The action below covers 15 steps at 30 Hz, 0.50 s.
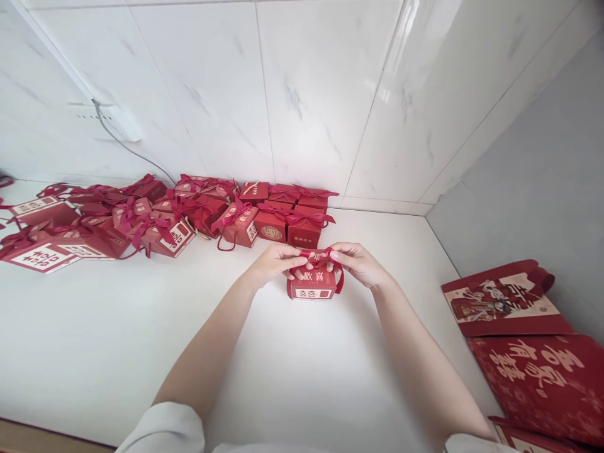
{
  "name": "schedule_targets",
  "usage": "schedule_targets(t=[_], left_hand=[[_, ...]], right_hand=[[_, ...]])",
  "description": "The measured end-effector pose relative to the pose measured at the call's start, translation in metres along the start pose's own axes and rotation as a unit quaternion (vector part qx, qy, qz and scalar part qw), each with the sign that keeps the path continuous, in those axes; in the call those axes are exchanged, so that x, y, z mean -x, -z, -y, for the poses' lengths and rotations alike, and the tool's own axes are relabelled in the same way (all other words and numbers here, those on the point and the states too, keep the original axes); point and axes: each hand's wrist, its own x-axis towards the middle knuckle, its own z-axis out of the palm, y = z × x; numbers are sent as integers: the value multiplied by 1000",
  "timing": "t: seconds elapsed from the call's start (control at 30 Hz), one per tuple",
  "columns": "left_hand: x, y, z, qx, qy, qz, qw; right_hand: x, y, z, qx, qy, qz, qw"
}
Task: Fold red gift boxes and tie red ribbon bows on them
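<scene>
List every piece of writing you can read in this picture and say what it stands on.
"歡喜": on the red box held by both hands.
"囍": on the near-left box.
"有喜": on the red bag at right, upside down.
Labels on the other stacked boxes: too small to read.

The small red box (312,283) between the hands bears the characters 歡喜 on its front. A box lying at far left (40,255) shows a large 囍. The red bag at right (542,377) reads 有喜.
</scene>
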Motion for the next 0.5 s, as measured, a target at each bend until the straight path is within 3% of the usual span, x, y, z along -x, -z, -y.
schedule_targets(t=[0.3,0.5], left_hand=[[-2,0,5,20,-36,31,999],[-1,1,3,20,-43,7,999]], right_hand=[[-1,-7,0,-37,-69,-22,997],[-3,0,-3,-59,-78,-37,995]])
